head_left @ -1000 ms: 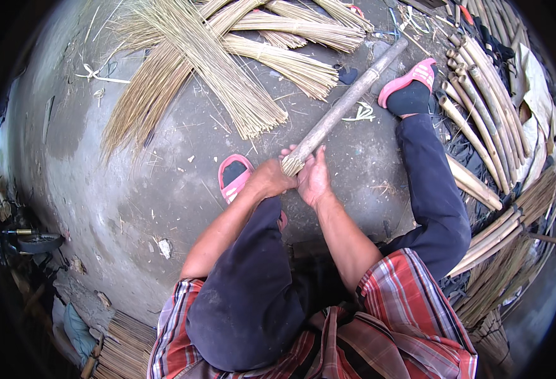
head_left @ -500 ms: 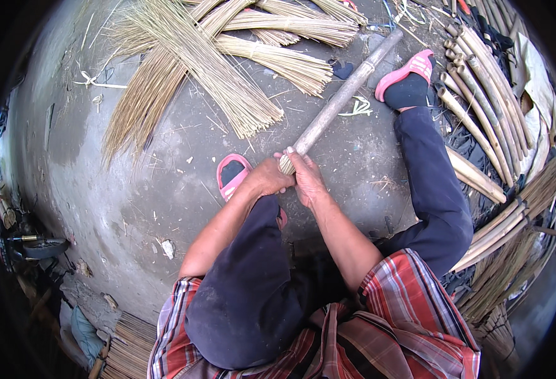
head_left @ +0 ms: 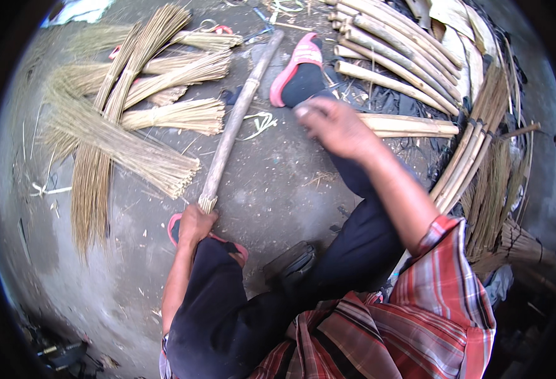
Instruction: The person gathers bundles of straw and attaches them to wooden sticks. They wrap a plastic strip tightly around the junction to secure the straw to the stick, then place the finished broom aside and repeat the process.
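Note:
My left hand (head_left: 197,224) is closed around the near end of a long grey bamboo pole (head_left: 237,117), just past my left knee. Pale stick ends (head_left: 208,204) show at that end of the pole, right above my fingers; how they sit in it is partly hidden by the hand. The pole slants away from me across the ground to the far side. My right hand (head_left: 336,126) is off the pole, raised over my right shin near the bamboo lengths. Motion smears its fingers, and I cannot make out anything in them.
Bundles of thin sticks (head_left: 180,117) lie crossed on the concrete floor at the left. Cut bamboo lengths (head_left: 398,54) are piled at the far right, with tied sticks (head_left: 473,148) nearer. A dark object (head_left: 290,262) lies between my legs. Pale strips (head_left: 260,125) lie beside the pole.
My right hand has let go of the pole's end and moved right, over my right leg. My left hand stays on the pole. The whole view has swung to the right.

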A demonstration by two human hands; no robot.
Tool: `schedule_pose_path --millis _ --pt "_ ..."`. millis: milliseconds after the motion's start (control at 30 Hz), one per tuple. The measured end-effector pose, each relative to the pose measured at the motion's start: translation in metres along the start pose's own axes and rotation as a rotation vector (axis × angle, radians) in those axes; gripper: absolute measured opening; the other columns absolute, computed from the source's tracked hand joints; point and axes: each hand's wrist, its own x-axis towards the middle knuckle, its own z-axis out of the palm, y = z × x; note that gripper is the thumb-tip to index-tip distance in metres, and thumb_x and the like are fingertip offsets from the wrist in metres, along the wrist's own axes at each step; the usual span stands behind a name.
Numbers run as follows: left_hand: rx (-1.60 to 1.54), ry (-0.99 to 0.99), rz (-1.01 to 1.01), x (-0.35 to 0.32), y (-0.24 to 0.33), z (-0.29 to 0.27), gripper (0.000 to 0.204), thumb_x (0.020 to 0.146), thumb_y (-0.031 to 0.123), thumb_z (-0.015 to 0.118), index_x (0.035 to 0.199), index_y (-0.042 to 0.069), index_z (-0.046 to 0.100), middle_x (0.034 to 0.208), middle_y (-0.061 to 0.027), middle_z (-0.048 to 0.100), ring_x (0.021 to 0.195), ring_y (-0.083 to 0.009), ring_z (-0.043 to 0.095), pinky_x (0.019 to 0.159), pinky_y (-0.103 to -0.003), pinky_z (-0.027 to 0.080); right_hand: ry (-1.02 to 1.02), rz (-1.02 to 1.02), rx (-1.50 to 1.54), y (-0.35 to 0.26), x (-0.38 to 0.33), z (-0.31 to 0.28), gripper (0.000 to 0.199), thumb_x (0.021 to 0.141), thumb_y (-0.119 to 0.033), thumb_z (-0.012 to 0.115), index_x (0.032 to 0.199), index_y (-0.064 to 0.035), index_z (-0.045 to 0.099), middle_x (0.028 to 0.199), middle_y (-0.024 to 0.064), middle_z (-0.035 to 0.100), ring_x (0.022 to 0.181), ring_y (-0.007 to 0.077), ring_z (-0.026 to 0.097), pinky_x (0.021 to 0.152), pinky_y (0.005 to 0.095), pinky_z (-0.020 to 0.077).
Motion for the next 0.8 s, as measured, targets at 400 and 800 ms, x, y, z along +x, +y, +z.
schedule_pose_path --millis 400,800 --pt "0.107 0.059 0.024 -0.001 0.002 0.002 0.039 0.086 0.027 0.08 0.101 -0.008 0.073 0.077 -0.0265 0.074 0.072 -0.0343 0.078 0.07 -0.044 0.058 -0.032 0.455 -0.816 0.192 0.09 -0.092 0.034 0.103 -0.033 0.06 0.127 -0.0154 0.076 0.138 0.0176 0.067 0.127 0.0369 0.065 0.111 0.0465 0.0509" --pt "0.157 0.063 -0.006 -0.001 0.003 0.002 0.043 0.082 0.03 0.078 0.099 -0.009 0.073 0.088 -0.0327 0.074 0.09 -0.0425 0.077 0.08 -0.049 0.059 0.449 0.123 -0.216 0.166 0.037 -0.149 0.018 0.11 -0.025 0.055 0.114 -0.0097 0.063 0.095 0.0058 0.073 0.093 0.0193 0.066 0.088 0.0382 0.052"
